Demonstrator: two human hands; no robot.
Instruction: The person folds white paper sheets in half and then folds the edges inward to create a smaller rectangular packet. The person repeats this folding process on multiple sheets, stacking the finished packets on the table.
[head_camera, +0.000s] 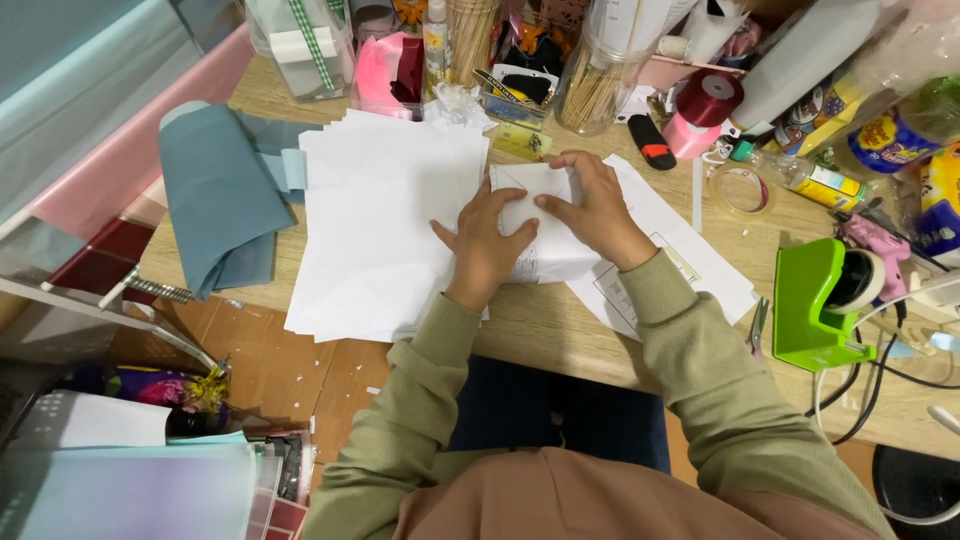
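Note:
A folded white sheet of paper (545, 225) lies on the wooden desk (560, 320) in front of me. My left hand (483, 243) presses flat on its left part, fingers spread. On the sheet's upper edge rests my right hand (595, 205), fingertips pinching down a fold. To the left spreads a stack of white sheets (375, 220), partly hanging over the desk's near edge. Another white printed sheet (680, 265) lies under the folded one, to the right.
Folded blue paper (220, 195) lies at the left. A green tape dispenser (820, 300) and cables sit right. Along the back stand jars of sticks (600, 75), a dark red ribbon spool (705, 100), a tape roll (742, 190) and bottles.

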